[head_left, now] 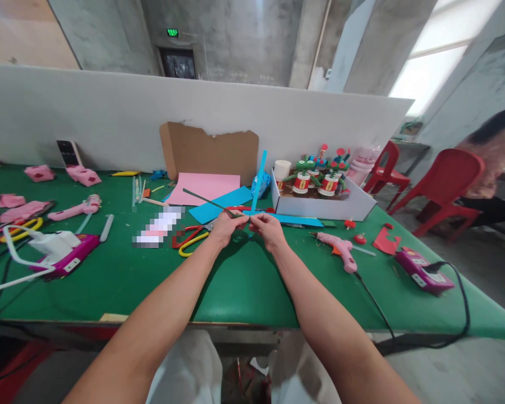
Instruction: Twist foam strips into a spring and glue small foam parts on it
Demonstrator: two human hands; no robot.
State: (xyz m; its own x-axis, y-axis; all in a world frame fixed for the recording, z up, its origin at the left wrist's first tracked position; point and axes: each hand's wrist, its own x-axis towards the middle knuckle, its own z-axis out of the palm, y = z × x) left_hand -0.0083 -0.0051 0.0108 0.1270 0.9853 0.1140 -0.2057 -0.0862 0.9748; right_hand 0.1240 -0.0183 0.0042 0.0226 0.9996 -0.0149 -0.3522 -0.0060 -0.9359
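My left hand (228, 224) and my right hand (267, 227) meet above the middle of the table, fingers pinched close together. Between them two paper strips cross: a dark green strip (206, 201) slants up to the left, and a bright blue strip (259, 180) stands up and away from me. Both strips come together at my fingertips; how they join there is hidden. Just left of my left hand lie scissors (189, 241) with red and yellow handles. Under and behind the hands are blue paper sheets (221, 205) and a pink sheet (210, 187).
A white box (324, 206) holding paper-cup figures stands back right. Pink glue guns lie right (339, 249) and left (78, 207), near purple power strips (423, 272) (73, 258) with cables. A cardboard piece (210, 148) leans on the white partition (109, 112). Someone sits beyond red chairs (441, 179).
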